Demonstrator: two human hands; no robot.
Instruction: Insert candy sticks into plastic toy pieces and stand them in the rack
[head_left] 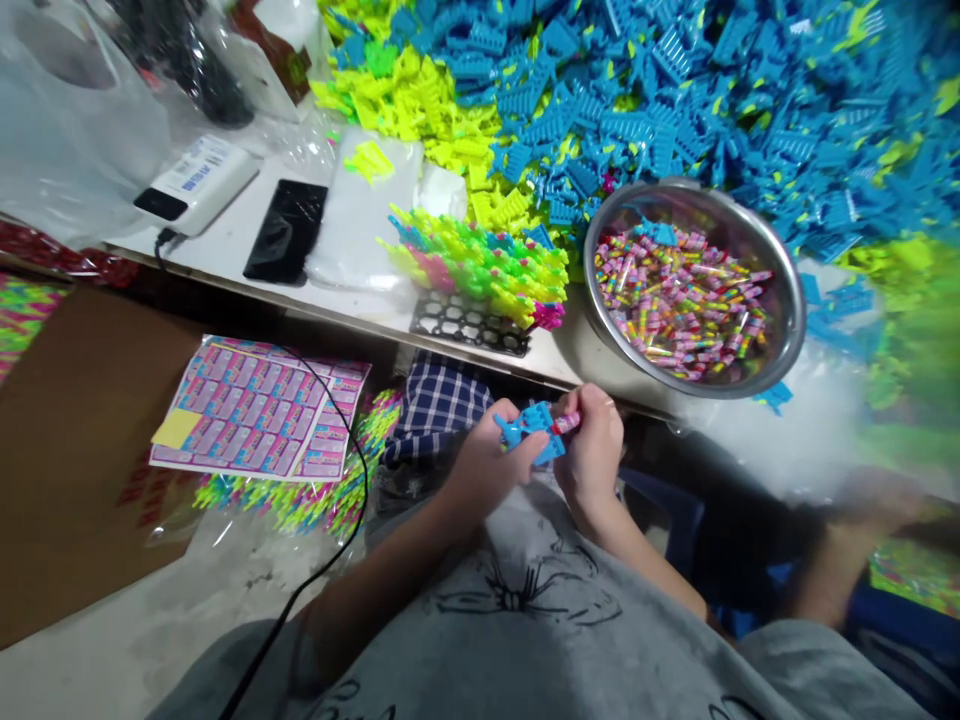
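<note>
My left hand (495,455) is closed around a blue plastic toy part (534,428) with ridged sides, held just above my lap at the table's front edge. Beside it, my right hand (592,450) pinches a small pink wrapped candy tube (568,423), whose end meets the blue part. Whether the tube sits inside the part cannot be made out. Up and to the right, a steel bowl (796,335) holds many such wrapped tubes, with a blue part lying on top.
Heaps of blue parts (675,90) and yellow parts (427,110) cover the table's back. A black rack (472,322) bears upright colourful pieces. Leftward lie a phone (285,232), a power bank (199,185), a label sheet (255,410) and a cable (364,480). A person's blurred limb (840,560) shows at right.
</note>
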